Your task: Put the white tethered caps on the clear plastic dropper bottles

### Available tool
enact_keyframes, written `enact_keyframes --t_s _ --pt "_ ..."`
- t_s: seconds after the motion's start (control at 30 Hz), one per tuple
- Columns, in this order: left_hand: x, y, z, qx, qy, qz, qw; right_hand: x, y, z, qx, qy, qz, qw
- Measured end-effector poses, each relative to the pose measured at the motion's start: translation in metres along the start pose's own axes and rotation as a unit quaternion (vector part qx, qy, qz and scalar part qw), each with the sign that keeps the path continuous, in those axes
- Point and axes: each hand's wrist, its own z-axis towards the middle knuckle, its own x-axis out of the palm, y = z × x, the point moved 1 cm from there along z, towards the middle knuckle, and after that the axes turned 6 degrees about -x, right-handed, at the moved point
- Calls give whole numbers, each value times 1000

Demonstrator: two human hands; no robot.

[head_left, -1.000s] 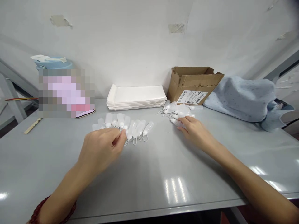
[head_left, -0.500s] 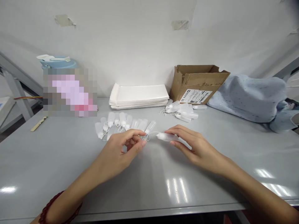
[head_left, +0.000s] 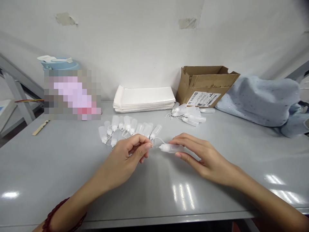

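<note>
Between the thumb and fingers of my right hand (head_left: 202, 158) lies a small translucent bottle (head_left: 170, 148), its white cap and thin tip pointing left. My left hand (head_left: 132, 154) is closed in a pinch on a thin white string (head_left: 160, 139) near that tip. The string loops back toward the bottle. Just behind my left hand, several similar bottles (head_left: 114, 123) with white caps and strings lie on the grey table (head_left: 154, 193). Another pile of these bottles (head_left: 188, 112) sits farther back, in front of the cardboard box.
A stack of white envelopes (head_left: 146, 96) lies by the wall, left of an open cardboard box (head_left: 205, 83). Light blue fabric (head_left: 260, 100) is at the right. A blurred pink item (head_left: 72, 93) and a blue container (head_left: 61, 65) stand at the left, near a thin stick (head_left: 41, 127).
My left fingers have closed together at the string by the bottle tip. The bottle in my right hand has come slightly nearer to me.
</note>
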Motion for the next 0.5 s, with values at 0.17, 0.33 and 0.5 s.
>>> enact_keyframes --t_s 0.17,0.33,0.5 --pt "0 -3 -1 -3 6 -9 1000 1 1 1 -7 -3 1 1000" --pt "-1 -3 -1 4 4 -10 1000 1 1 0 -6 1 5 1000" --pt "0 -2 -2 12 -5 -2 1000 0 2 0 -9 3 12 1000"
